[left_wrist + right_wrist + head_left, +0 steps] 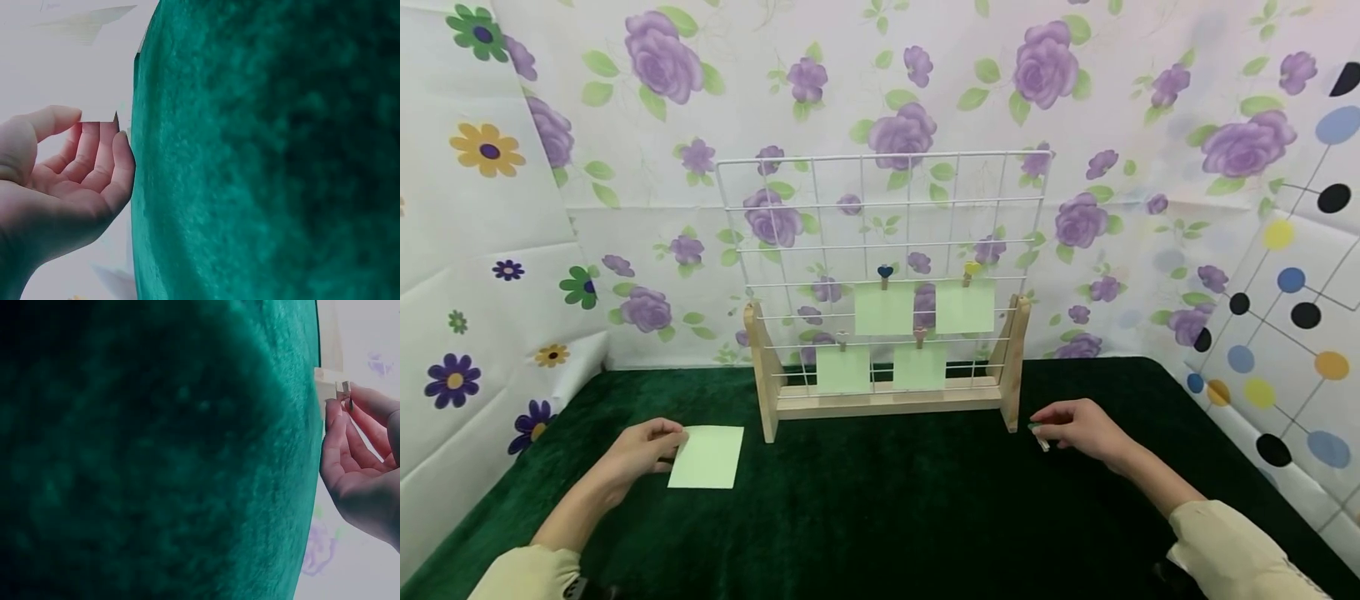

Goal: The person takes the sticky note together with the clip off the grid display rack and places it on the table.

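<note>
In the head view, my left hand (638, 457) pinches a pale green square of paper (707, 458) by its left edge, above the dark green cloth. The left wrist view has the thumb and fingers of that left hand (81, 165) at the paper's edge. Off the rack's right foot, my right hand (1086, 429) pinches a small wooden clothespin (1042, 442) with a bit of green at its top. In the right wrist view the clothespin (342, 391) sits between the thumb and fingertips of the right hand (365, 447).
A white wire grid rack (887, 202) on a wooden stand (887, 404) stands at the back. Several green paper squares (883, 310) hang on it from small clothespins (884, 280). Green cloth (880, 508) covers the table; patterned sheets (805, 150) wall it in.
</note>
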Tool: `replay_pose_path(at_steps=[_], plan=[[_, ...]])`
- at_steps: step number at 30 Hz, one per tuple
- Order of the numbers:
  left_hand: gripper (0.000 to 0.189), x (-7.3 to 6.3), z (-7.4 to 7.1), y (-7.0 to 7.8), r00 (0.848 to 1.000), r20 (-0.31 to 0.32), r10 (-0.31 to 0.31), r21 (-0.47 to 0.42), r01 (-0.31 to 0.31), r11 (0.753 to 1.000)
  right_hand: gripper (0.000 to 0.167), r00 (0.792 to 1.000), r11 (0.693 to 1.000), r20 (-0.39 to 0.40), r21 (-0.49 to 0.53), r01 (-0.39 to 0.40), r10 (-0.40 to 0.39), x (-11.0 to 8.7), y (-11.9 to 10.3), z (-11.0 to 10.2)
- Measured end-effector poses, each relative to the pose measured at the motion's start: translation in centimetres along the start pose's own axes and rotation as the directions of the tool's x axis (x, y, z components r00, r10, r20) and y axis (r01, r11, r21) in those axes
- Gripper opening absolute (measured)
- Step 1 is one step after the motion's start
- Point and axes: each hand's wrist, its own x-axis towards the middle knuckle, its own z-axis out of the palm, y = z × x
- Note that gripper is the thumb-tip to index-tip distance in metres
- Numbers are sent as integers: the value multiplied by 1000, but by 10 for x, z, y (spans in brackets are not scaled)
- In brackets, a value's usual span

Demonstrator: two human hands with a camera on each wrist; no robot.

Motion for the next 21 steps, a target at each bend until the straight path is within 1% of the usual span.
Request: replay_pose_path(at_steps=[6, 10, 13, 17, 21], plan=[[43, 2, -1, -4, 1000, 10, -28, -9, 28, 1000, 32, 1000, 1000, -3, -3, -6, 6, 2, 8, -2], [41, 6, 0, -6, 999, 18, -50, 23, 49, 999, 31, 1000, 1000, -14, -11, -11, 11, 3, 13, -3], [39, 7, 1, -7, 998, 16, -55, 60, 54, 997, 31, 999, 1000, -25, -18, -20, 20, 2, 16, -2], [39, 9, 0, -8, 998, 4, -55, 97, 54, 994, 30, 999, 999, -33, -29, -21, 20, 1, 17, -2], [39, 9, -1, -9, 998, -9, -59, 116, 59, 991, 28, 1000, 999, -21, -36, -14, 13, 1, 15, -2]])
